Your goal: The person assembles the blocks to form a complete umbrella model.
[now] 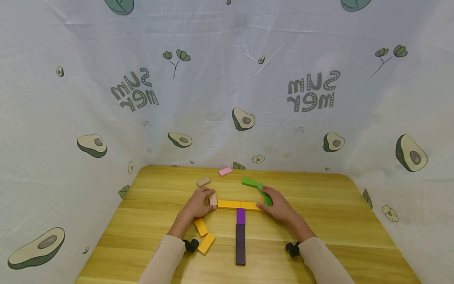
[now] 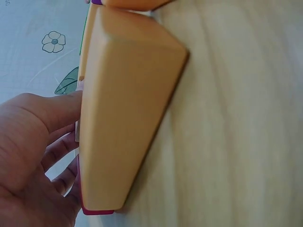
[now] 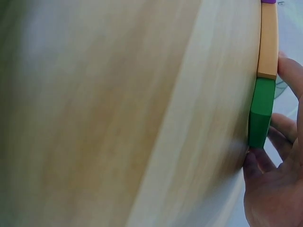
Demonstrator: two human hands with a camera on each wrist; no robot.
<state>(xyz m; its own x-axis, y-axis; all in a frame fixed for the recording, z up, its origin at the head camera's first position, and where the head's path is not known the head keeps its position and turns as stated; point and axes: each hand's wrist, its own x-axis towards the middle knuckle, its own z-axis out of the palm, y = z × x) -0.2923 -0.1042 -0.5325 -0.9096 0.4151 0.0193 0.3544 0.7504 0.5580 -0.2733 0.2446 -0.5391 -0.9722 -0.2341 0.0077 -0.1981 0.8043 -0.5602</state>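
Observation:
My left hand (image 1: 199,203) (image 2: 38,151) pinches a beige block (image 1: 213,199) between thumb and fingers, at the left end of a row of two yellow blocks (image 1: 229,204). At the row's right end, my right hand (image 1: 280,207) (image 3: 281,189) has its fingers and thumb round a green block (image 1: 268,200) (image 3: 262,111); the thumb lies by the right yellow block (image 1: 250,206) (image 3: 268,42). Two more green blocks (image 1: 249,182) run up and left from there. Below the row, a purple block (image 1: 240,216) and two dark blocks (image 1: 240,253) form a straight column.
Two loose yellow blocks (image 1: 201,227) (image 2: 128,104) lie below my left hand, with a mostly hidden red block beside them. Farther back are another beige block (image 1: 203,182) and a pink block (image 1: 225,171). A printed cloth (image 1: 220,86) hangs behind the wooden table (image 1: 170,176).

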